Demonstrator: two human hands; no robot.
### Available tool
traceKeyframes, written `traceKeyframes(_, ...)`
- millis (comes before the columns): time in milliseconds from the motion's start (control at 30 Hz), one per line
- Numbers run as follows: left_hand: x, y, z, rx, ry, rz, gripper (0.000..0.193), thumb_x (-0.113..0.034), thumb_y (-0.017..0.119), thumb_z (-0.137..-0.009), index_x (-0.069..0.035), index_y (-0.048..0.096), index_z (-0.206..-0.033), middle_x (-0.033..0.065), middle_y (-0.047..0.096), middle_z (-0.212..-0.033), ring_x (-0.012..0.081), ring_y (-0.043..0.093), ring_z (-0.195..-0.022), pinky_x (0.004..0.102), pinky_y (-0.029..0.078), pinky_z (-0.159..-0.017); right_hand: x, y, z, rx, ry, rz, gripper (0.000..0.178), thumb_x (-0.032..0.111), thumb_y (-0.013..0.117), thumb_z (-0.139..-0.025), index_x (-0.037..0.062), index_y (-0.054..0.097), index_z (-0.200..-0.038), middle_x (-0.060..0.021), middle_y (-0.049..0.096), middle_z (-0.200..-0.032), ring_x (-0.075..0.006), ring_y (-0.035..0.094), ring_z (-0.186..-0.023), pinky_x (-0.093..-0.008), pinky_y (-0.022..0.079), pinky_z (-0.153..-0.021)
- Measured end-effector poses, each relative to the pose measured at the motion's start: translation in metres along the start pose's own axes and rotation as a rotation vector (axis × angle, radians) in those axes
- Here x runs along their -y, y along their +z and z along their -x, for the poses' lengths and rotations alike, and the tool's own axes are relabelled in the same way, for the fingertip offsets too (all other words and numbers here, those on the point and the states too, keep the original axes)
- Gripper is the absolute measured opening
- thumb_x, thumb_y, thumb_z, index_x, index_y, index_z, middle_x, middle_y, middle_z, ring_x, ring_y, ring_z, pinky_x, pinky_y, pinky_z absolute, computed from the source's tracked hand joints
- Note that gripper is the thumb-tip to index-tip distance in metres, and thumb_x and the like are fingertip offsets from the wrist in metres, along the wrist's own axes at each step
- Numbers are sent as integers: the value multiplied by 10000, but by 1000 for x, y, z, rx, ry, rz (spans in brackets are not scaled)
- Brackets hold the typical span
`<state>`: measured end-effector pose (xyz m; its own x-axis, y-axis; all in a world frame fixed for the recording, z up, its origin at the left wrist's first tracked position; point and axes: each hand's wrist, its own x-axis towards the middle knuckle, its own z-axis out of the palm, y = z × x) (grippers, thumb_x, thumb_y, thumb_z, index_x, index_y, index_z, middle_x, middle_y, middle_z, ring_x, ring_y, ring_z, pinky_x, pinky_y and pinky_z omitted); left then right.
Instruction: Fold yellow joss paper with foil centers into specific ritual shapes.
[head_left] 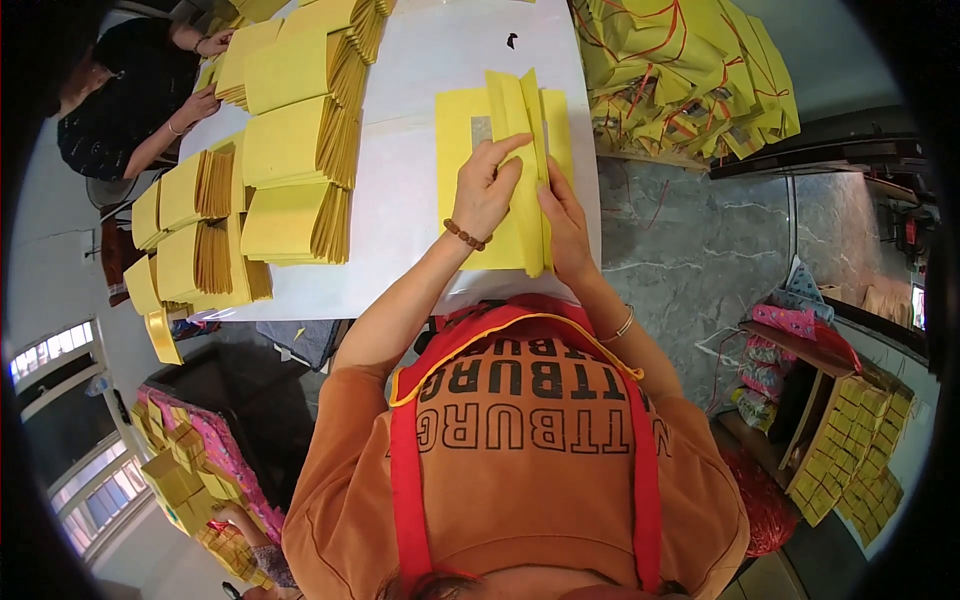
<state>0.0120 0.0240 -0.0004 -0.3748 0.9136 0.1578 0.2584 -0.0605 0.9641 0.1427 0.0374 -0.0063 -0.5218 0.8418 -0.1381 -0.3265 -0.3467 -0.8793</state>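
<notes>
1. White counter (pixel 400 150), head view; yellow stacks (pixel 290 140) left.
2. Yellow folded paper (pixel 531 235), before me: creasing, apparently; next calls for even pressure.
3. My left hand (pixel 487 190): index finger extended against it.
4. My right hand (pixel 568 225): fingers alongside; clamping, either hand: cannot tell.

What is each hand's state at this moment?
Left hand: index finger extended onto the folded yellow paper; grip cannot be told.
Right hand: at its right side; grip cannot be told.
</notes>
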Motion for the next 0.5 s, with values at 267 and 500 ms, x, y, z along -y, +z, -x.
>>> traceKeyframes(267, 0, 5, -1, -30, -33, 47, 357, -270, 687, -779, -59, 630, -1061, 40, 501, -747, 118, 444, -613, 259, 365, -527, -2, 0, -1, 9, -53, 146, 511, 157, 428, -936, -25, 255, -1381, -98, 380, -1336, -135, 393, -1190, -251, 315, -987)
traceKeyframes(500, 6, 3, 0, -28, -28, 40, 335, -223, 676, -783, -50, 621, -1065, 48, 512, -764, 109, 431, -592, 251, 358, -516, 4, 3, 1, -23, 8, 37, 512, 178, 420, -944, -53, 254, -1371, -125, 350, -1371, -167, 343, -1247, -268, 265, -1030)
